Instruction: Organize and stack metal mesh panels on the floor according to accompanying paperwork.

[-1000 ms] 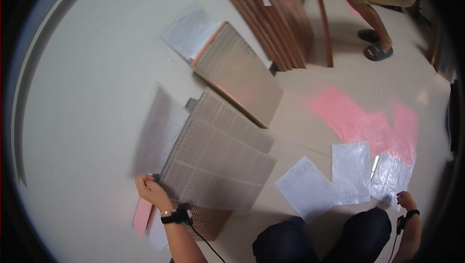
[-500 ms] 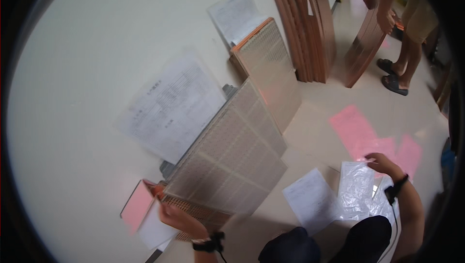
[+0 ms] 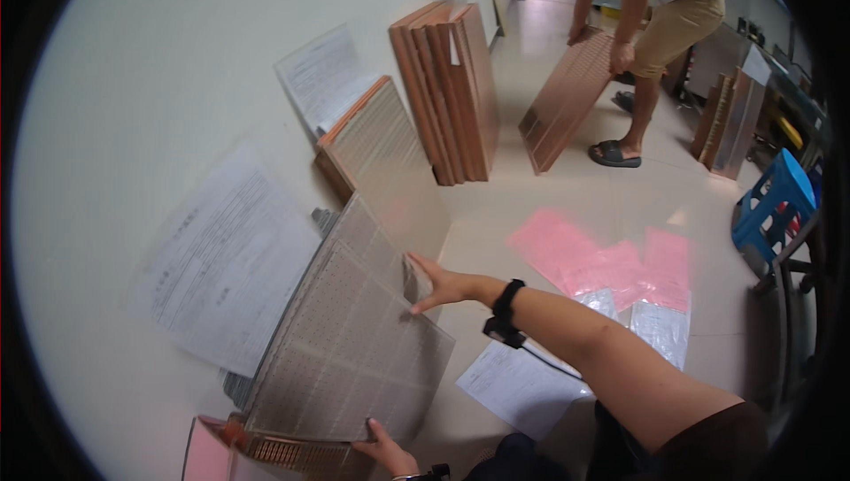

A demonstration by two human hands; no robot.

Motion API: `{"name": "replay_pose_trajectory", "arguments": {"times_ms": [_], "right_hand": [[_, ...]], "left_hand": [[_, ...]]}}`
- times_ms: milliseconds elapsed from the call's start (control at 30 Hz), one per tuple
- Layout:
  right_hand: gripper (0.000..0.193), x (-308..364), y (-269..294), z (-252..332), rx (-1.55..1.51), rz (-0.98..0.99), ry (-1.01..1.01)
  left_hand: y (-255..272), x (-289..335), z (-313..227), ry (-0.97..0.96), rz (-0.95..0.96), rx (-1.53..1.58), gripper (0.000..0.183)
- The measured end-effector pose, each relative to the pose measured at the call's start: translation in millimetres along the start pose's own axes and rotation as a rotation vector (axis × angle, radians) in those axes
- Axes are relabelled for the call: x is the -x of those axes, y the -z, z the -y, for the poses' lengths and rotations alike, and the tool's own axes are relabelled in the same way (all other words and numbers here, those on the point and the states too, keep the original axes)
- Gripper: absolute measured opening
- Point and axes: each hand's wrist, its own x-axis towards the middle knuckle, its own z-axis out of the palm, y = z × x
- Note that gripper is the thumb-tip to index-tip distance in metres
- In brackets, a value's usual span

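A stack of grey, finely dotted panels (image 3: 336, 339) leans upright against the wall. My right hand (image 3: 438, 286) grips the front panel's right edge, thumb and fingers on either side of it. At the same panel's lower edge, my left hand (image 3: 390, 453) is closed with its thumb on the face; its other fingers are mostly hidden. Behind the stack, a large printed sheet (image 3: 235, 260) stands against the wall. Below the left end are copper-coloured slotted panels (image 3: 297, 453) and a pink sheet (image 3: 205, 454).
Pink sheets (image 3: 575, 255) and a white printed sheet (image 3: 513, 384) lie on the floor. Further along the wall stand greyish panels (image 3: 390, 145) and thick copper-coloured boards (image 3: 452, 96). Another person holds a copper-coloured board (image 3: 567, 96). A blue stool (image 3: 770, 202) stands at right.
My right hand has moved left from the plastic-covered sheets to the grey panel's edge. My left hand has moved from the stack's left end to its lower edge. The view has shifted right.
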Motion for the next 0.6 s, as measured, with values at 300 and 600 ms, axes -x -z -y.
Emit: {"name": "replay_pose_trajectory", "arguments": {"times_ms": [300, 600], "right_hand": [[0.106, -24.4, -39.6, 25.7, -0.349, -0.04, 0.08], [0.099, -32.5, -53.9, 28.8, 0.177, -0.134, -0.083]], "left_hand": [[-16.8, -39.5, 5.2, -0.037, -0.157, 0.153, 0.079], [25.2, 12.2, -76.0, -0.377, -0.211, 0.085, 0.064]]}}
